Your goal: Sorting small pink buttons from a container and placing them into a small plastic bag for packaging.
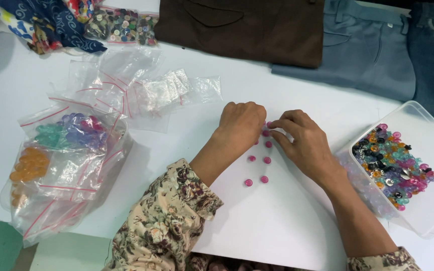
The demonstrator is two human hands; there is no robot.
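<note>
Several small pink buttons (266, 160) lie in two short rows on the white table (277, 221). My left hand (241, 124) rests knuckles-up at the top of the rows, fingers curled down onto the table and hiding what is under them. My right hand (302, 140) lies beside it, its fingertips touching a pink button (268, 124) at the top of the right row. Whether either hand pinches a button is hidden by the fingers.
A clear plastic box (430, 150) of mixed coloured buttons sits at the right. Zip bags of sorted buttons (66, 150) lie at the left, empty small bags (141, 90) behind them. Folded brown (247, 30) and blue trousers (372, 50) lie along the far edge.
</note>
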